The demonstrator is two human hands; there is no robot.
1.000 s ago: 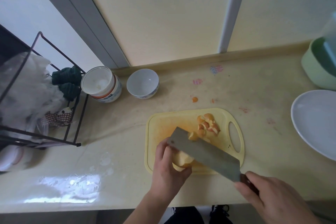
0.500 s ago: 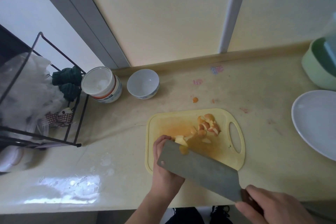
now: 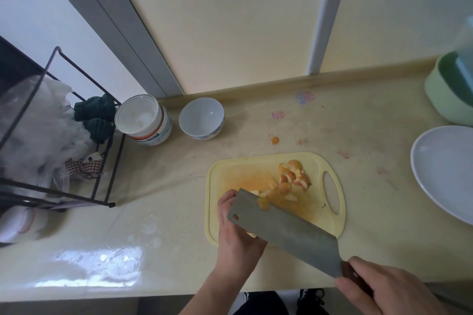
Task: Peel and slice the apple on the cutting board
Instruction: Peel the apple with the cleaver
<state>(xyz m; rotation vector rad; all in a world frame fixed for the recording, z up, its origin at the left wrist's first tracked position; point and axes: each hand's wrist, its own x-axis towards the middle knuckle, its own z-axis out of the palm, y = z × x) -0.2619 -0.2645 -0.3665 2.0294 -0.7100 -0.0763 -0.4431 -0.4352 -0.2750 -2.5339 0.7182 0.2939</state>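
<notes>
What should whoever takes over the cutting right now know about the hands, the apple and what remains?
Right hand grips the cleaver by its handle; the blade lies tilted over the cutting board's near-left part.
Left hand is on the board behind the blade, fingers curled over the uncut apple piece, mostly hidden.
Done: a pile of apple chunks sits near the board's handle hole; some show reddish skin, so peeling looks incomplete.
Left: slice the held piece, minding the fingers close to the blade. The white plate waits at right.
</notes>
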